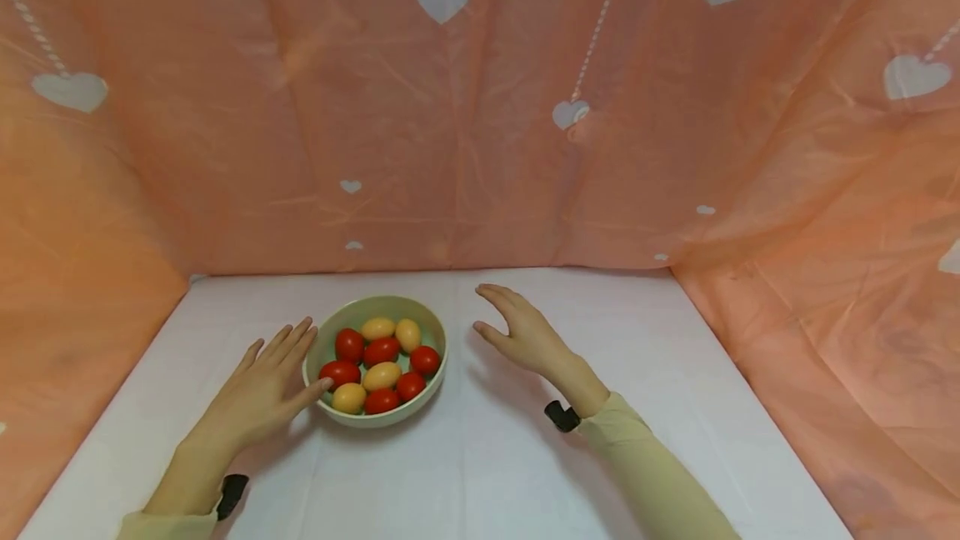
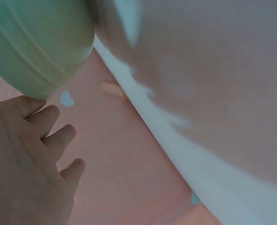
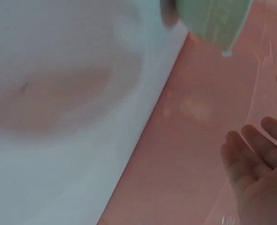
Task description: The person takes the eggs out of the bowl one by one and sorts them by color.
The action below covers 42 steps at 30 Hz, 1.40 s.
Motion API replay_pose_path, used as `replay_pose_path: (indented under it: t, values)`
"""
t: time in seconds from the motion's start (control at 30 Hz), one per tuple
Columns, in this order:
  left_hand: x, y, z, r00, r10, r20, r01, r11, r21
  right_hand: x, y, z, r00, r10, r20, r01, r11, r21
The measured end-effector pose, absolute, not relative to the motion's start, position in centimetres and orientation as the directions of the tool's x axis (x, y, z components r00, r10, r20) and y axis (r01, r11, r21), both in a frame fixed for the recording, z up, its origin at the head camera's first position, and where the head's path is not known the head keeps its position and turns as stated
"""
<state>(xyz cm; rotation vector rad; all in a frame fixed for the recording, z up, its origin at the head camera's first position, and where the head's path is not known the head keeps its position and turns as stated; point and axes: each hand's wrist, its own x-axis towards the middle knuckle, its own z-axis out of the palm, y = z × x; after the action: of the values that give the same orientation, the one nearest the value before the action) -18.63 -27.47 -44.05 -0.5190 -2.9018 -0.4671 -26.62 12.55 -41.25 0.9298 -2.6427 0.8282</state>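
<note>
A pale green bowl (image 1: 379, 421) stands on the white tabletop, left of the middle in the head view. Inside lie several smooth oval things, some red (image 1: 382, 352) and some yellow (image 1: 382, 377), like small tomatoes or eggs. My left hand (image 1: 258, 397) is at the bowl's left side, fingers extended along it and thumb over the rim; the left wrist view shows the fingertips by the bowl's outer wall (image 2: 35, 51). To the right of the bowl, apart from it, my right hand (image 1: 531, 340) hovers with relaxed fingers and holds nothing.
Peach-coloured cloth (image 1: 480, 148) with pale hearts hangs behind the table and along both sides. White cloth (image 1: 585, 307) covers the tabletop. A black band (image 1: 562, 416) sits at the right wrist, another (image 1: 232, 496) at the left.
</note>
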Motion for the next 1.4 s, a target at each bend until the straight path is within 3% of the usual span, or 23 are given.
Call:
replay_pose_path:
  t: [0.27,0.53,0.77,0.97,1.2,1.4]
  values:
    - [-19.2,-26.5,-43.8,-0.93,0.32,0.182,0.36,0.894,0.266,-27.5,8.4,-41.6,-0.687,-0.643,0.339,-0.722,0.553,-0.416]
    - [-19.2,-25.9,-44.1,-0.932,0.308,0.19,0.352,0.896,0.271,-28.6,5.5,-41.7,-0.646,-0.718,0.258,-0.748,0.528,-0.403]
    - [-19.2,-25.7,-44.5,-0.93,0.301,0.212,0.357,0.881,0.31,-29.5,3.2,-41.4,-0.615,-0.777,0.137,-0.775,0.563,-0.287]
    - [-19.2,-25.6,-44.6,-0.93,0.303,0.207,0.356,0.881,0.311,-29.9,1.7,-41.3,-0.623,-0.781,0.056,-0.765,0.592,-0.252]
    - [-19.3,-25.6,-44.3,-0.928,0.306,0.212,0.36,0.882,0.303,-30.4,0.8,-41.5,-0.645,-0.763,0.045,-0.755,0.627,-0.193]
    - [-19.4,-25.7,-44.6,-0.928,0.3,0.221,0.359,0.879,0.315,-30.6,0.4,-41.6,-0.639,-0.768,0.038,-0.757,0.619,-0.209]
